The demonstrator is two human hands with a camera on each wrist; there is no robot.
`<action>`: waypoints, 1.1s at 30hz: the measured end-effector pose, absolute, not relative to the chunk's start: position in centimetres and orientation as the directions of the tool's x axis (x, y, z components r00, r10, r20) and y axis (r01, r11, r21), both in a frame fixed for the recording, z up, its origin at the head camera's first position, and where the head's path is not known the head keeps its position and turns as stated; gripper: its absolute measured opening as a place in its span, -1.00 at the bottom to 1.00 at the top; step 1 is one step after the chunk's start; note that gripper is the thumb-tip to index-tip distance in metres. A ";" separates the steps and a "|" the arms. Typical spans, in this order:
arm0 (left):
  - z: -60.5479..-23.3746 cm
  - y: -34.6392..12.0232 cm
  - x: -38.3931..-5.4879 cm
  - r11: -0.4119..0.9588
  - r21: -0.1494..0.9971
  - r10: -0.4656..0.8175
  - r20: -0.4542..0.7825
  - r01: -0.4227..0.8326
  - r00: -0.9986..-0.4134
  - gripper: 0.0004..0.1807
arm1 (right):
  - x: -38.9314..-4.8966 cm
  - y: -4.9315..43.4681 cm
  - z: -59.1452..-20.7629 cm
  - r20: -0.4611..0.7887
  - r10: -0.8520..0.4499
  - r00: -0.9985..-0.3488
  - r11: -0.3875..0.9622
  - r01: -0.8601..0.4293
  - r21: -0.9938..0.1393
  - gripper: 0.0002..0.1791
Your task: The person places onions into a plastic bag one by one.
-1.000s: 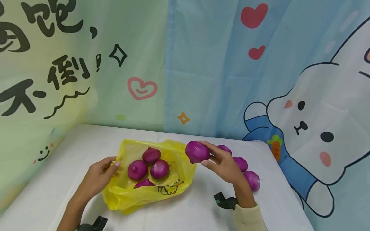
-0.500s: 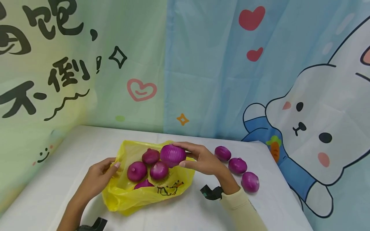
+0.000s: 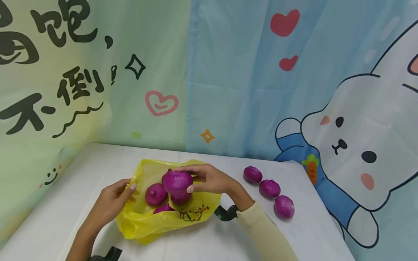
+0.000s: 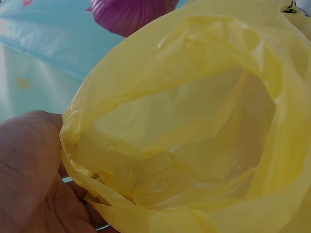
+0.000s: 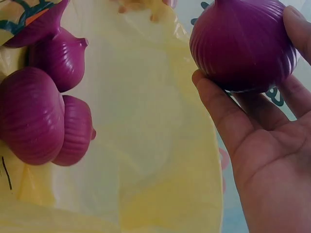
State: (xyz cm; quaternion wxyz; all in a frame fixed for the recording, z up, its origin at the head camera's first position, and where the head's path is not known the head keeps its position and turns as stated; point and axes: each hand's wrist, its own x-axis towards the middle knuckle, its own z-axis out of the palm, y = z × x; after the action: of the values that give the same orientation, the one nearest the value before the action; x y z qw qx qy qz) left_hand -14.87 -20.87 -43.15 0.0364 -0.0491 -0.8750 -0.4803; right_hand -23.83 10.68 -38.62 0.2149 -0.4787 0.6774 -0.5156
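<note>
A yellow plastic bag [image 3: 140, 224] lies on the table with its mouth spread wide. My left hand [image 3: 112, 203] pinches its left rim between thumb and fingers, as the left wrist view also shows. My right hand [image 3: 209, 179] grips a purple onion [image 3: 177, 182] over the bag's opening; in the right wrist view the fingers curve around the onion [image 5: 243, 46]. Inside the bag are several more onions, among them one at the left [image 3: 156, 194] and one at the front [image 3: 164, 208]. The held onion partly covers two of them in the head view.
Three onions stand in a slanting row on the table's right: a far onion [image 3: 252, 175], a middle onion [image 3: 269, 188] and a near onion [image 3: 284, 207]. The white table [image 3: 202, 243] meets a printed cloth backdrop [image 3: 225, 90] behind and at the sides.
My right hand has carried the onion leftward from the bag's right edge to over the onions inside, uncovering the three on the table. The left hand keeps its hold on the rim.
</note>
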 end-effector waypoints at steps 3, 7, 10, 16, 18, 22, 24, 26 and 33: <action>-43.2 -20.9 -14.9 0.539 0.834 0.050 0.110 0.119 -0.993 -0.52 | -24.1 10.1 -38.9 0.202 -0.883 -0.423 0.007 -0.443 -0.896 -0.41; -43.3 -21.0 -14.9 0.542 0.832 0.047 0.111 0.119 -0.993 -0.53 | -24.4 9.3 -39.4 0.171 -0.893 -0.416 0.031 -0.436 -0.899 -0.41; -43.3 -21.0 -14.8 0.539 0.834 0.047 0.108 0.116 -0.993 -0.53 | -24.5 8.6 -39.9 0.143 -0.904 -0.402 0.028 -0.391 -0.920 -0.40; -43.2 -21.1 -14.7 0.548 0.829 0.043 0.106 0.112 -0.993 -0.52 | -24.6 7.6 -40.7 0.093 -0.915 -0.392 0.068 -0.377 -0.924 -0.39; -43.1 -21.1 -14.7 0.552 0.826 0.039 0.111 0.114 -0.993 -0.53 | -24.8 7.4 -41.0 0.077 -0.907 -0.414 0.104 -0.399 -0.911 -0.38; -43.0 -21.2 -14.8 0.553 0.826 0.035 0.112 0.113 -0.993 -0.53 | -25.4 7.2 -41.8 0.058 -0.878 -0.475 0.195 -0.466 -0.863 -0.39; -43.0 -21.2 -14.8 0.555 0.825 0.033 0.111 0.111 -0.993 -0.52 | -25.7 7.3 -42.3 0.056 -0.859 -0.509 0.232 -0.484 -0.843 -0.40; -43.0 -21.2 -14.8 0.553 0.826 0.030 0.112 0.109 -0.993 -0.53 | -26.1 7.3 -42.7 0.067 -0.836 -0.544 0.257 -0.496 -0.829 -0.41; -43.0 -21.1 -14.9 0.555 0.823 0.029 0.124 0.119 -0.992 -0.55 | -27.1 7.8 -44.0 0.112 -0.767 -0.632 0.328 -0.535 -0.779 -0.43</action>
State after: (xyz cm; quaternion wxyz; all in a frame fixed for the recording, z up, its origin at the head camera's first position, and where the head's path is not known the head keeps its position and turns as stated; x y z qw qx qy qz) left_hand -14.93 -21.12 -43.02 0.0478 -0.0422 -0.8804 -0.4699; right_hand -27.11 7.78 -44.03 0.1397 -0.4054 0.8027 -0.4144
